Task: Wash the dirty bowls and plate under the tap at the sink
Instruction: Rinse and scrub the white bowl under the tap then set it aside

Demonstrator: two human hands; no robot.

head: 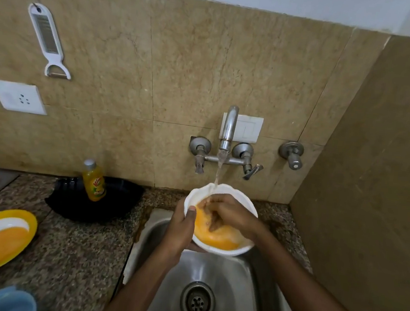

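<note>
Head: left hand (180, 228) grips white bowl (224, 251); right hand (229, 211), loose, dips in orange water (218, 238).

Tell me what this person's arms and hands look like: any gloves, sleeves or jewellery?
No gloves: the left hand and the right hand are both bare. The forearms are bare too, with no sleeve in view. No watch, bracelet or ring shows, though the right hand's fingers are partly hidden.
</note>
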